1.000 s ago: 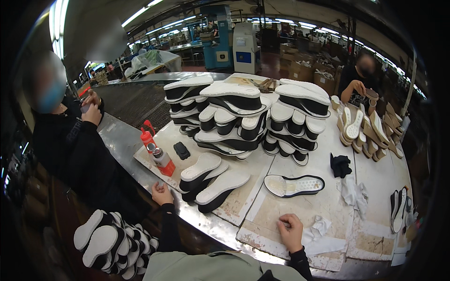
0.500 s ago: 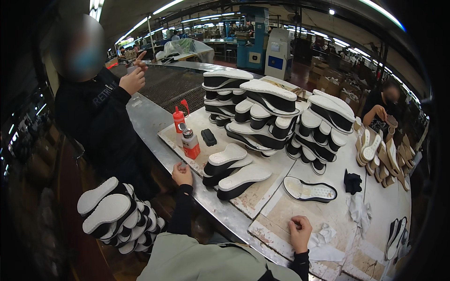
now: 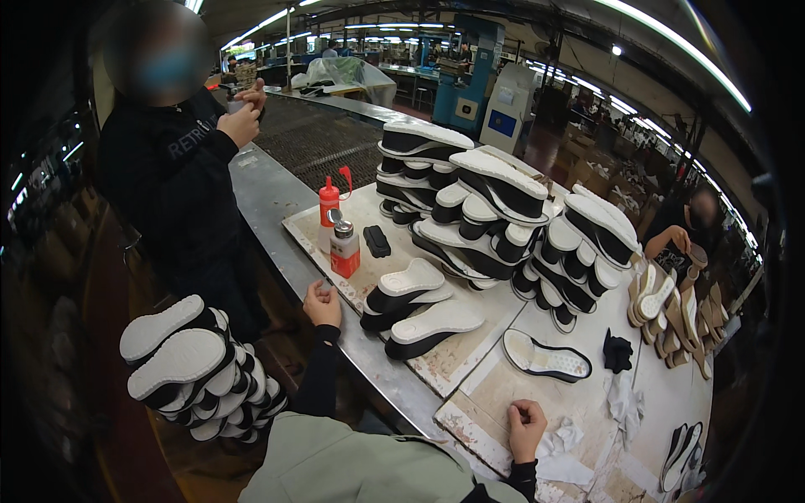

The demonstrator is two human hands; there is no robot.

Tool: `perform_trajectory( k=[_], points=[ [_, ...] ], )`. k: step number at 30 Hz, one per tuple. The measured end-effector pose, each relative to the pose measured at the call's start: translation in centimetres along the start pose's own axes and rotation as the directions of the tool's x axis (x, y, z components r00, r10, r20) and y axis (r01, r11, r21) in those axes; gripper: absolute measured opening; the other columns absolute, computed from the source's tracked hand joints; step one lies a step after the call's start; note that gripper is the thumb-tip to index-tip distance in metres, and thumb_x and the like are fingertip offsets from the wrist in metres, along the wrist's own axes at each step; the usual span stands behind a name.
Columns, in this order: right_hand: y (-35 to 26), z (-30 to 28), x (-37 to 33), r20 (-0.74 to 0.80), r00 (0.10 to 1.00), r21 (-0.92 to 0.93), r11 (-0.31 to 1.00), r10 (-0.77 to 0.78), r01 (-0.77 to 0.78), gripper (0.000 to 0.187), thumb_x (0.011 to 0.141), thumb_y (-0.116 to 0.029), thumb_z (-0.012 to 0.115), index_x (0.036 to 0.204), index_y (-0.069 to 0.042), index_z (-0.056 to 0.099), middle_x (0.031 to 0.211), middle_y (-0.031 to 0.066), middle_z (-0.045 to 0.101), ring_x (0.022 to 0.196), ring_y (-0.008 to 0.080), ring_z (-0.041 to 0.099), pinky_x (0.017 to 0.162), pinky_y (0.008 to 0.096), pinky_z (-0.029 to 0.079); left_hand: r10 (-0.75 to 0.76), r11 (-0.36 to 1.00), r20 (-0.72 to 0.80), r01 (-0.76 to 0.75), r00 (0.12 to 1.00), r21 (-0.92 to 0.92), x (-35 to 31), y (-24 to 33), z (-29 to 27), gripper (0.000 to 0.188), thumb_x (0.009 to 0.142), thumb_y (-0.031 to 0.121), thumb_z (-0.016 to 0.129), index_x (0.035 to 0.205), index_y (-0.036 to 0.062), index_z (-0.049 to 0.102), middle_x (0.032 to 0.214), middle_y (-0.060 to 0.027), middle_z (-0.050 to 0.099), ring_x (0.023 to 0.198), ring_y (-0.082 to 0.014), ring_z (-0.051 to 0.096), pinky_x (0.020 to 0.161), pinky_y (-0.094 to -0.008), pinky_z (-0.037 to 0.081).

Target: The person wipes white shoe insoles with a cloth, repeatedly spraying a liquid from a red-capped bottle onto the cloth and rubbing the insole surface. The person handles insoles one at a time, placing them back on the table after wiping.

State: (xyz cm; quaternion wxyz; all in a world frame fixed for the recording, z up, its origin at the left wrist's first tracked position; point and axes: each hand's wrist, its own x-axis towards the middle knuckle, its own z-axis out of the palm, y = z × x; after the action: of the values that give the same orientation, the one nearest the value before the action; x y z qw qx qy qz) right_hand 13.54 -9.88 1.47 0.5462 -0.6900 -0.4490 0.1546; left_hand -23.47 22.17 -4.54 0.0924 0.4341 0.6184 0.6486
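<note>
My left hand rests at the table's metal edge, fingers curled in, with nothing visible in it. Over the worn board on the right, my right hand is loosely closed and appears empty, beside a white cloth. Between and beyond my hands lie two black-and-white wedge shoe soles, tops up. A single sole with a black rim lies flat beyond my right hand. Past my left hand stand a red-and-clear bottle with a metal top and a red-capped squeeze bottle, with a small black block nearby.
Tall piles of wedge soles fill the table's far middle. Another pile stands low at my left. A black cloth and tan soles lie right. One person stands at left holding a small object; another works at far right.
The view has shifted slightly, so the scene sits a little differently in the picture. Both my hands stay near the same places, still curled. The person at left still handles a small object.
</note>
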Motion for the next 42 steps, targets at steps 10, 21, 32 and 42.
perform_trajectory(
  k=[10,21,32,42],
  points=[
    [-0.8,0.2,-0.1,0.007,1.0,-0.02,1.0,-0.017,0.017,0.004,0.079,0.001,0.067,0.082,0.001,0.065,0.085,0.0065,0.064,0.069,0.0114,0.056,0.058,0.022,0.043,0.03,0.997,-0.031,-0.028,0.999,0.068,0.3,-0.7,0.0,0.031,0.076,0.01,0.075,0.104,0.0003,0.064,0.068,-0.0033,0.062,0.056,-0.0115,0.058,0.059,-0.0277,0.049],
    [-0.8,0.3,-0.1,0.014,1.0,0.017,1.0,0.016,-0.017,0.007,0.078,0.0,0.068,0.084,0.002,0.066,0.09,0.0105,0.064,0.078,0.0188,0.061,0.061,0.0258,0.047,-0.016,0.998,-0.028,0.018,0.999,0.062,0.2,0.7,-0.5,0.028,0.079,0.008,0.074,0.104,0.0004,0.064,0.067,-0.0006,0.059,0.056,-0.0072,0.055,0.057,-0.0234,0.046],
    [-0.6,0.2,-0.2,0.016,0.999,0.016,0.999,-0.05,0.049,0.006,0.079,0.0,0.067,0.085,0.002,0.065,0.092,0.0096,0.063,0.078,0.0159,0.058,0.062,0.0232,0.045,0.036,0.99,-0.056,-0.044,0.998,-0.136,1.0,6.9,-3.4,0.069,0.073,0.014,0.084,0.132,0.0026,0.05,0.119,-0.0127,0.061,0.099,-0.0193,0.062,0.081,-0.0344,0.051],
    [-1.0,0.0,0.0,0.042,0.999,0.026,1.0,0.009,-0.011,0.009,0.079,-0.003,0.069,0.087,0.001,0.067,0.093,0.0109,0.065,0.081,0.0192,0.062,0.063,0.0261,0.047,0.267,0.705,0.249,-0.012,0.931,-0.709,0.1,15.2,-5.0,0.056,0.078,0.002,0.075,0.13,0.0003,0.052,0.125,-0.0088,0.058,0.112,-0.0194,0.058,0.095,-0.0311,0.046]
  ],
)
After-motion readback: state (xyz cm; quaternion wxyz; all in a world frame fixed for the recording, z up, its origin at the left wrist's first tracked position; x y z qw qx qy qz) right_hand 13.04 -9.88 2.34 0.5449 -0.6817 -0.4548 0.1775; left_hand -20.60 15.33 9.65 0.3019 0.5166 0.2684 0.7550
